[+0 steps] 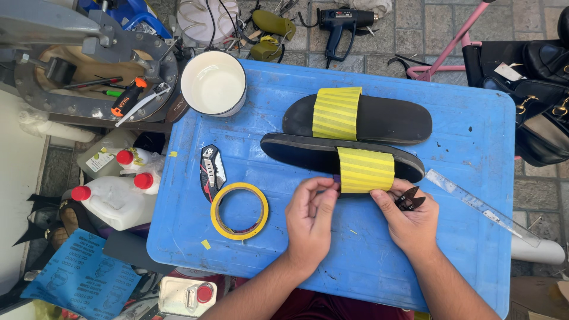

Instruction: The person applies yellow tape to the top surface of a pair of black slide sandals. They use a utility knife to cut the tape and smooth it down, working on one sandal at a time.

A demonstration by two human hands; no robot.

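Blue plastic tabletop (367,261) over paving stones: I work on the nearer black slide sandal (308,155), its strap wrapped in yellow tape (365,170). My left hand (309,222) pinches the tape's lower left edge between thumb and fingertips; my right hand (411,220) closes around small black snips (410,200) just below the strap. Left of the sandal lie a tape roll (239,211) and a folding utility knife (211,170); behind it, a second taped sandal (379,118). Pressing edges flat should prevent wrinkles.

Both hands (311,222) (409,216) forward, fingers (325,188) pinched.
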